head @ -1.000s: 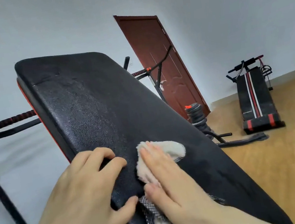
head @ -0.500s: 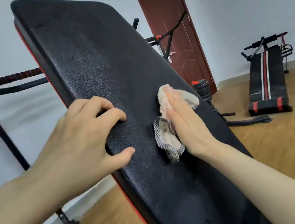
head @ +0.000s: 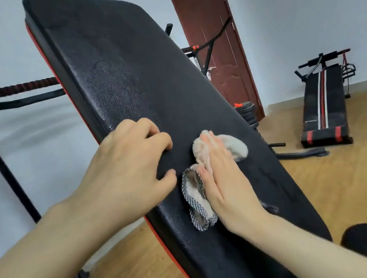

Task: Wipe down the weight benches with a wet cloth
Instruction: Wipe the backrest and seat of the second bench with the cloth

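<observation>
Rack bar [head: 9, 91] at 9 o'clock, behind the pad. My left hand [head: 125, 173] is curled over the left edge of the tilted bench pad [head: 132, 79], fingers bent on the face, thumb near the side; it grips the pad only, I'd judge to steady it against the wiping push. At centre the cloth [head: 200, 199] lies bunched on the pad, just right of the left hand, checked edge hanging toward 6 o'clock. My right hand [head: 224, 180] lies flat and open on the cloth, fingers toward 12, pressing rather than gripping, so more cloth meets the surface. Faint damp streaks show near the wrist. Door [head: 212, 43] at 1 o'clock. Second bench [head: 323, 102] at 3 o'clock on the floor [head: 347, 183], well apart, probably not wiped yet.
</observation>
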